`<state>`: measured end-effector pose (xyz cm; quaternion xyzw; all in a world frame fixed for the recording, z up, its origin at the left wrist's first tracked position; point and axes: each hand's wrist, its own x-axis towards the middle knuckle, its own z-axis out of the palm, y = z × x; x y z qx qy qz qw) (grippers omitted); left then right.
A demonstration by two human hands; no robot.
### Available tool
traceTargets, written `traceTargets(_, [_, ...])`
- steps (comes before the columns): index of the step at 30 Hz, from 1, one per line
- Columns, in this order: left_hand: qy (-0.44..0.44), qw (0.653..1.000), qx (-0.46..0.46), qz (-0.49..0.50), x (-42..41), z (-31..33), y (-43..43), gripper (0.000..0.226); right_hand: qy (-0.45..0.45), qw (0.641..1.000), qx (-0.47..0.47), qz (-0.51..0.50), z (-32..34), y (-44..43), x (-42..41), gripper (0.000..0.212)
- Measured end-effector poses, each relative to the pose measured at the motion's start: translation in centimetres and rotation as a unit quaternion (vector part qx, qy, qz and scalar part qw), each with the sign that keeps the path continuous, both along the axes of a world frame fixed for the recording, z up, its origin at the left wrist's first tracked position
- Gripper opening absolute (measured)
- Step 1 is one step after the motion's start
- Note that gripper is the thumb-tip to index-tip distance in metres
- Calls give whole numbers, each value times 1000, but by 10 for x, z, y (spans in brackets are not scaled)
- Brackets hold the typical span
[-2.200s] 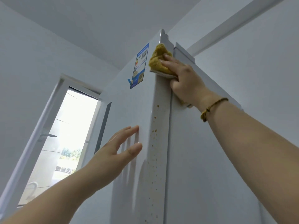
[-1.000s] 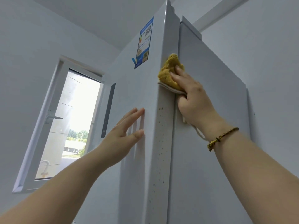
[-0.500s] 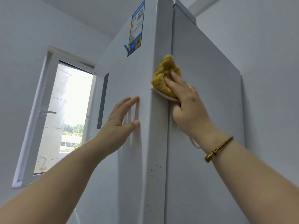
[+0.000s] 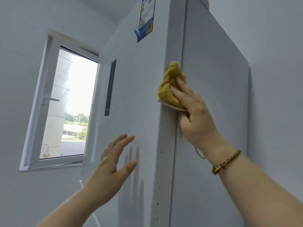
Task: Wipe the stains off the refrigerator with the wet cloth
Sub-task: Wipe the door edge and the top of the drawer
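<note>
The white refrigerator (image 4: 139, 95) fills the middle of the view. A narrow door edge strip runs down between its front and its side panel (image 4: 213, 104). My right hand (image 4: 195, 112) holds the bunched yellow wet cloth (image 4: 170, 86) against this strip, fingers laid over the cloth and thumb hidden. Below the cloth the strip carries small brown stains (image 4: 157, 184); above the cloth it looks clean. My left hand (image 4: 113, 163) is open with fingers spread, close to the front door, where its reflection shows. Whether it touches the door I cannot tell.
A blue energy label (image 4: 146, 18) is stuck near the top of the front door, and a dark vertical panel (image 4: 110, 87) sits on its left. A window (image 4: 68, 104) is in the left wall. A grey wall (image 4: 278, 79) stands close behind the fridge on the right.
My right hand has slid the cloth down the edge strip from near the fridge's top. The specks where it passed are gone. My left hand has dropped lower along the front door.
</note>
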<state>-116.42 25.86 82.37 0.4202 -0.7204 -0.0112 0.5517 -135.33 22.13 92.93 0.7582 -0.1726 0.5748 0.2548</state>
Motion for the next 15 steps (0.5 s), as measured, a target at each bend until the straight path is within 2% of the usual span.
traceTargets(3, [-13,1000,24,-14,2,-8,-5,52,0,1000,2,-13,-44,-1,2,66])
traceTargets(6, [-23,998,47,-38,-1,-16,-8,54,39,999,15,-32,-104,3,-2,61])
traceTargets(10, [-19,998,32,-43,-4,-22,-12,63,119,992,-1,-34,-95,8,-18,55])
traceTargets(13, [-25,998,30,-40,-3,-24,-14,71,66,997,12,-32,-76,6,-13,54])
traceTargets(15, [-25,998,32,-45,-2,-25,-15,73,9,999,20,-35,-91,3,1,56])
